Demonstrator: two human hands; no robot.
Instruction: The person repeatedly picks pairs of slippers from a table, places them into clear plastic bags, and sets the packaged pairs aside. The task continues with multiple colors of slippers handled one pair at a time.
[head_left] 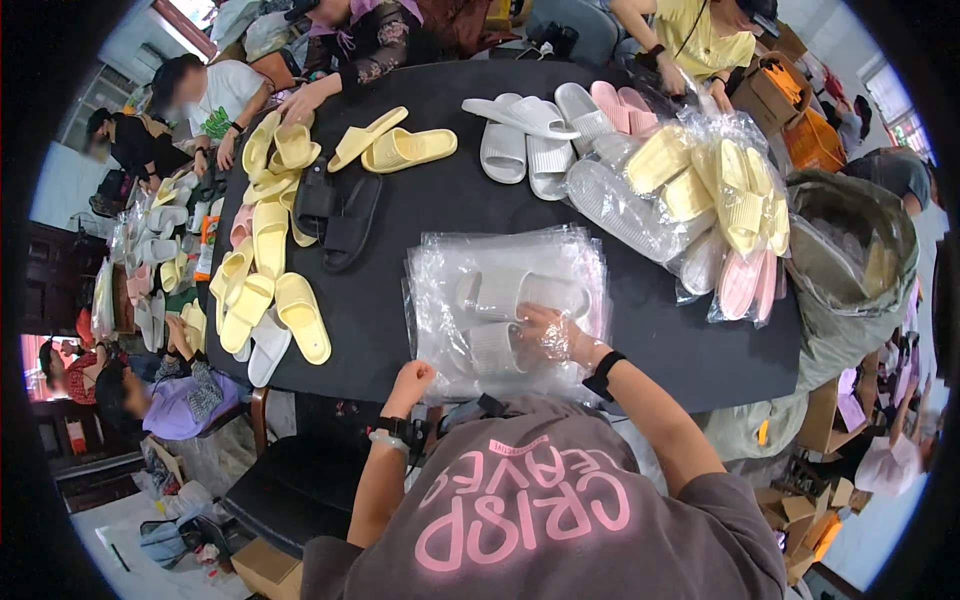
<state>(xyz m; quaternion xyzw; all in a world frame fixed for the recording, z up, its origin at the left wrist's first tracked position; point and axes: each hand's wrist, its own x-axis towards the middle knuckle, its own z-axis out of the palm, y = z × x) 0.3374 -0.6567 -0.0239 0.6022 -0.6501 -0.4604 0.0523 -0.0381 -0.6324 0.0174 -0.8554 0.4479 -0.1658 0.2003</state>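
A pair of grey slippers (495,346) lies inside a clear plastic bag (440,262), on top of a stack of such bags at the near middle of the table. My right hand (552,334) reaches in from the bag's near right side and appears to be under the film, its fingers curled at the slippers' inner ends. At the bag's near left corner my left hand (412,384) is closed, pinching the film's edge. Part of the right fingers is blurred by the shiny plastic.
Yellow slippers (302,318) pile up at the left, beside black slippers (350,222). Grey slippers (503,150) lie at the back. Bagged slippers (742,200) heap at the right, next to a large sack (850,310). Co-workers sit across the black table (690,350).
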